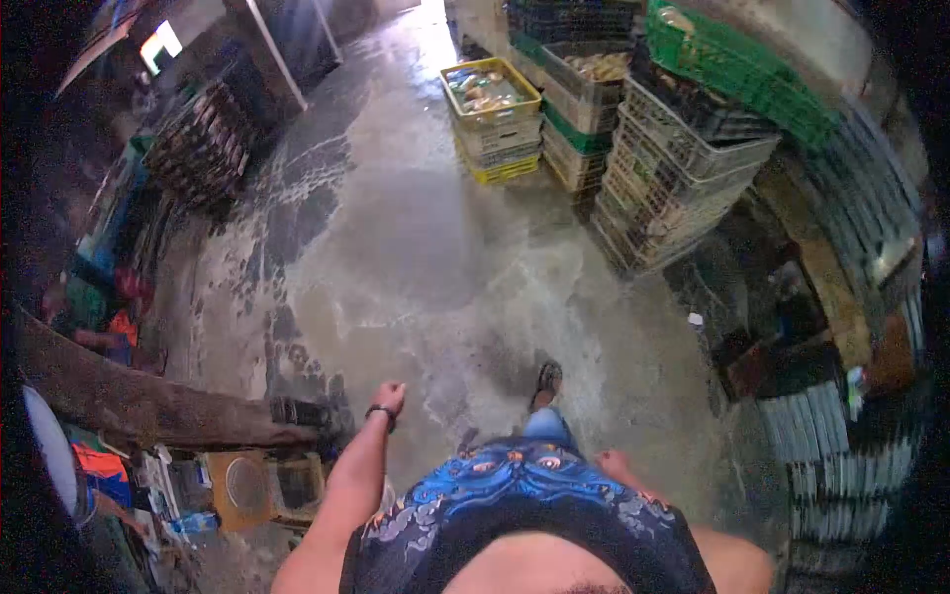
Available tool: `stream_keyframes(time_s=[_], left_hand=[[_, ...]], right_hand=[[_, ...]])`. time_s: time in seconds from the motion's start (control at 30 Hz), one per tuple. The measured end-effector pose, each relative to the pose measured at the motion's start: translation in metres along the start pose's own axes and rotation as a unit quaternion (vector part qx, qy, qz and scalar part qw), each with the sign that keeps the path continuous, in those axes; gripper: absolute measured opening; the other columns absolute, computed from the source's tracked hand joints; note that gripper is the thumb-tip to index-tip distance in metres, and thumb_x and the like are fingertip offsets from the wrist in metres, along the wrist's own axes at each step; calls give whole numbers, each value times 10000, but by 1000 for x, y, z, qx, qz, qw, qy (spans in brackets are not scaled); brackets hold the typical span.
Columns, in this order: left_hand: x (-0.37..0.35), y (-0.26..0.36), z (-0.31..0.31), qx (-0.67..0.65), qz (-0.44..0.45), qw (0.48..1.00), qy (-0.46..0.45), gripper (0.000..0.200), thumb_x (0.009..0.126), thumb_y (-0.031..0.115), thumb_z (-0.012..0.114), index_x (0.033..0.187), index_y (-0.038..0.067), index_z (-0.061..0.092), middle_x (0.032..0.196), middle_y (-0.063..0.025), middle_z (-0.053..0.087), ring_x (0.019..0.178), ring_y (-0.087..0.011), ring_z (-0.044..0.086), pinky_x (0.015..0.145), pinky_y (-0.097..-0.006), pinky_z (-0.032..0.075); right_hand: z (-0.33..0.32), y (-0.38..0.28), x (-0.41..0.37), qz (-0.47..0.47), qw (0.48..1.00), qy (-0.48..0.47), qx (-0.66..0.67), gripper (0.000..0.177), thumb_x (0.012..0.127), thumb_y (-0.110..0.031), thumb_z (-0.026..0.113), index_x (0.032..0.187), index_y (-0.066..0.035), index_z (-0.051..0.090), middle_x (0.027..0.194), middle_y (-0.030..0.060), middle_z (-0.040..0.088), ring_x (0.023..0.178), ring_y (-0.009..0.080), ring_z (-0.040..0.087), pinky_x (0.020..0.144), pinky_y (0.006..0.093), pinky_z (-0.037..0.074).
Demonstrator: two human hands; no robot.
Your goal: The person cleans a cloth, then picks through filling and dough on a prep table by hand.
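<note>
My left hand [390, 399] hangs ahead of my body with its fingers curled in, a dark band around the wrist. Nothing shows in it, and it touches nothing but air above the wet concrete floor [396, 247]. Low at my right side is my right hand [614, 462], small and partly covered by my printed shirt [515, 475]; its fingers are too blurred to read. One foot in a dark sandal [548, 376] is forward on the floor, below a blue trouser leg [547, 426].
Ahead stands a stack of crates topped by a yellow crate [539, 104] with pale contents. Taller stacks of grey crates [653, 178] and a green crate [742, 69] are on the right. Dark stacked crates [203, 144] stand left. A long beam [158, 401] and cardboard box [237, 492] lie nearer.
</note>
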State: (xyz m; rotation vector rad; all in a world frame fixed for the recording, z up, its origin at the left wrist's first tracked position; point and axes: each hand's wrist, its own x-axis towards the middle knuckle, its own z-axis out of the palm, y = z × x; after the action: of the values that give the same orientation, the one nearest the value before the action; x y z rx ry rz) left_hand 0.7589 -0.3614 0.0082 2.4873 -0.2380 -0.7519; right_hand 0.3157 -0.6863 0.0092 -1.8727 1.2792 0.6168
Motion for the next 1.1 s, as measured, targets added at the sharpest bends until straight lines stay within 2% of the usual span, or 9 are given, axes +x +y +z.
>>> stream_keyframes(time_s=[0.07,0.17,0.27,0.4,0.6,0.73,0.9,1.0,1.1], left_hand=[[15,12,50,6,-21,999,-42,414,795,387,516,1018,56,626,977,-166,636,907,-309,605,787,-377,467],[5,53,92,116,-31,985,-122,475,776,421,527,1061,51,612,1022,-169,623,947,-308,597,846,-388,452],[54,61,116,158,24,973,-167,472,781,416,517,1059,46,611,1012,-180,622,969,-305,588,863,-395,444],[58,154,65,-56,-129,986,-93,421,794,397,510,959,26,624,947,-205,622,919,-312,592,793,-419,451],[113,173,51,-60,-120,991,-13,392,795,387,543,904,18,620,905,-218,615,882,-301,598,750,-405,455],[127,195,29,-25,-200,975,-95,386,796,353,554,1008,39,624,1003,-211,607,986,-312,571,855,-399,428],[206,148,18,47,-167,965,-199,476,824,417,481,1095,43,594,1090,-210,580,1044,-332,541,909,-405,401],[313,135,-3,77,-108,960,-246,512,834,448,445,1117,43,580,1111,-212,568,1056,-342,531,923,-411,393],[424,174,-82,70,-99,985,-121,527,825,472,445,1072,30,592,1077,-210,584,1022,-341,548,890,-416,412]], right_hand=[[-7,36,76,-33,990,-9,-137,355,754,-388,553,889,-75,652,864,168,639,850,297,614,768,396,471],[-24,99,216,-319,855,-6,-408,323,745,-344,557,926,-92,647,898,174,634,875,302,606,777,415,466],[-136,-17,237,-1,1000,14,-19,339,728,-324,565,977,-104,636,953,170,627,921,297,595,784,424,467],[-228,-114,335,-141,972,92,-163,348,703,-291,604,910,-12,628,886,176,639,810,286,622,690,384,482],[-310,-296,382,-181,960,211,33,321,707,-273,625,929,-41,644,870,147,649,841,269,619,740,373,469],[-281,-360,382,-217,970,102,33,374,722,-331,623,985,-65,635,902,140,652,876,251,619,798,341,465],[-222,-372,404,-177,984,21,-8,436,714,-381,635,1012,-62,631,940,147,649,878,250,623,787,334,474],[-231,-364,428,-1,992,-115,-53,560,681,-411,651,1091,-36,577,1082,174,594,1009,294,569,870,367,439],[-220,-329,503,-47,996,17,-72,422,700,-350,639,981,-36,628,968,164,626,908,272,598,794,381,460]])
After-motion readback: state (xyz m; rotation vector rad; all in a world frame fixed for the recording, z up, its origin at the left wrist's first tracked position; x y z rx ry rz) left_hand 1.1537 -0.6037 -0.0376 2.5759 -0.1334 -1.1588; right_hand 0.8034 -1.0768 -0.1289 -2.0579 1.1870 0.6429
